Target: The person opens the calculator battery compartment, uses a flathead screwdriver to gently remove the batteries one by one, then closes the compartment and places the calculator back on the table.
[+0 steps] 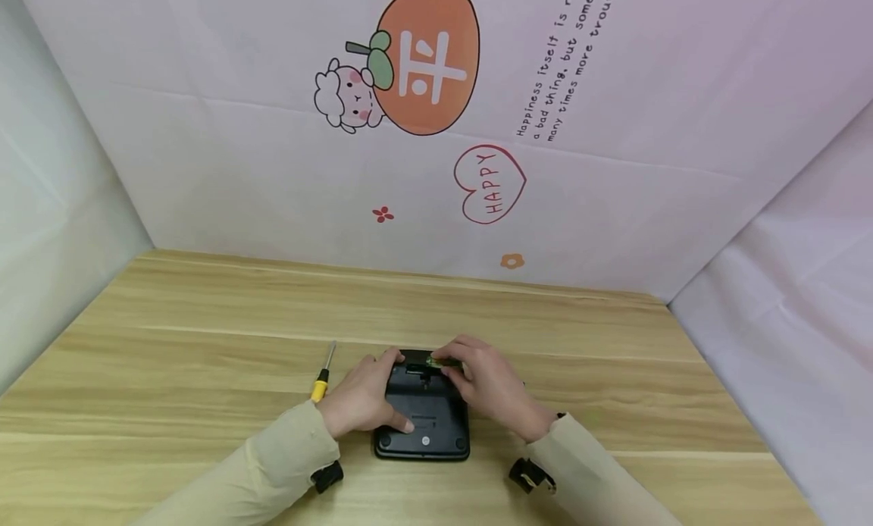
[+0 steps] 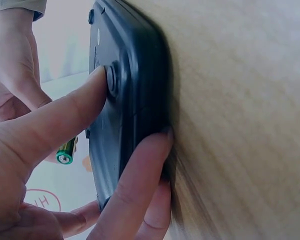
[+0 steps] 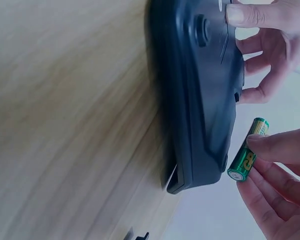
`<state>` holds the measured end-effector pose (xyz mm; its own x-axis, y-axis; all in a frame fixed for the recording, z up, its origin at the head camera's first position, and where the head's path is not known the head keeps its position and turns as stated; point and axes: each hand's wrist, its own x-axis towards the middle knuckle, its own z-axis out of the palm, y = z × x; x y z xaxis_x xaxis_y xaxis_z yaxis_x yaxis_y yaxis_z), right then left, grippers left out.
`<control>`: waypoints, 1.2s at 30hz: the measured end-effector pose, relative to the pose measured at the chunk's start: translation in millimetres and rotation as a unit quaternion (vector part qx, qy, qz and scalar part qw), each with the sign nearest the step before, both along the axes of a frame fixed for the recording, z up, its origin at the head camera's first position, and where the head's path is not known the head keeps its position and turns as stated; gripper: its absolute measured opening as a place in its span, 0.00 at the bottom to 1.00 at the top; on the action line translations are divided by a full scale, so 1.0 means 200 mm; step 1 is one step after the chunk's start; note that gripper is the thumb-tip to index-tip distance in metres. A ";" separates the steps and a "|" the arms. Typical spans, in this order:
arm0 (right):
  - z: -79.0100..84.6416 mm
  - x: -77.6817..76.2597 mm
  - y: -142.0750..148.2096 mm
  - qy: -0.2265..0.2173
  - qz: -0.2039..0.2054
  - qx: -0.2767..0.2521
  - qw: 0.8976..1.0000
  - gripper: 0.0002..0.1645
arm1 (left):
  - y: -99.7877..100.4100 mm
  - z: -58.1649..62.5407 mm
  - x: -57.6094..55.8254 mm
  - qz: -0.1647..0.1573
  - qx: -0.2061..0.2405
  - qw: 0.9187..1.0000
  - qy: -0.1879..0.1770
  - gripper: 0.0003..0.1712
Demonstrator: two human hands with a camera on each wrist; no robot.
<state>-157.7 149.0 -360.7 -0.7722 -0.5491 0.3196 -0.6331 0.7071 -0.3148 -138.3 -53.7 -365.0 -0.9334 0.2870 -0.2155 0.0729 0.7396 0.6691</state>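
A black desk calculator (image 1: 430, 412) lies face down on the table, its open battery compartment (image 1: 417, 370) toward the far end. My left hand (image 1: 361, 393) grips the calculator's left side; its thumb (image 2: 77, 107) presses on the back beside a round rubber foot, and its other fingers reach along the edge. Between thumb and fingers, my right hand (image 1: 487, 378) pinches a green and gold battery (image 3: 248, 150) above the far end of the calculator. The battery's metal tip (image 2: 64, 159) shows in the left wrist view. In the head view the fingers partly cover the battery.
A screwdriver (image 1: 320, 386) with a yellow and black handle lies left of the left hand, its tip pointing away. The wooden table (image 1: 204, 321) ends at a white printed backdrop (image 1: 273, 185), with white cloth walls on both sides.
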 end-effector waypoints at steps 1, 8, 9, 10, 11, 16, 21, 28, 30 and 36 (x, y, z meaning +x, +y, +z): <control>0.00 0.00 0.00 0.000 -0.001 0.001 1.000 0.13 | 0.00 0.00 0.00 -0.001 -0.001 1.000 0.000 0.52; 0.01 0.00 0.04 0.002 -0.008 -0.001 1.000 0.14 | 0.00 0.01 0.00 0.002 -0.004 1.000 -0.003 0.53; 0.01 0.00 0.04 0.002 -0.009 -0.002 1.000 0.14 | 0.00 0.01 0.00 0.003 -0.004 1.000 -0.003 0.53; 0.01 0.00 0.05 0.002 -0.009 -0.002 1.000 0.14 | 0.00 0.01 0.00 0.004 -0.004 1.000 -0.004 0.53; 0.01 0.00 0.05 0.003 -0.009 -0.001 1.000 0.14 | 0.00 0.00 0.00 0.004 -0.004 1.000 -0.005 0.53; 0.01 0.01 0.08 0.006 -0.008 0.012 1.000 0.14 | 0.00 0.00 0.00 0.002 -0.004 1.000 -0.003 0.53; 0.01 0.01 0.11 -0.002 -0.018 0.022 1.000 0.13 | 0.00 -0.01 -0.01 0.002 -0.003 1.000 0.000 0.52; 0.00 0.02 0.14 0.000 -0.035 0.032 0.999 0.13 | 0.00 -0.01 0.00 0.005 -0.003 1.000 0.002 0.52; 0.00 0.02 0.15 -0.004 -0.040 0.033 0.999 0.14 | 0.01 -0.01 0.00 0.004 -0.003 1.000 0.002 0.52; -0.01 0.03 0.19 -0.009 -0.048 0.040 0.998 0.13 | 0.01 -0.01 0.00 0.003 -0.007 1.000 0.002 0.52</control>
<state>-151.6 186.5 -362.7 -0.8272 -0.4959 0.2642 -0.5567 0.7873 -0.2652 -139.2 -52.1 -367.2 -0.9359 0.2778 -0.2166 0.0702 0.7496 0.6582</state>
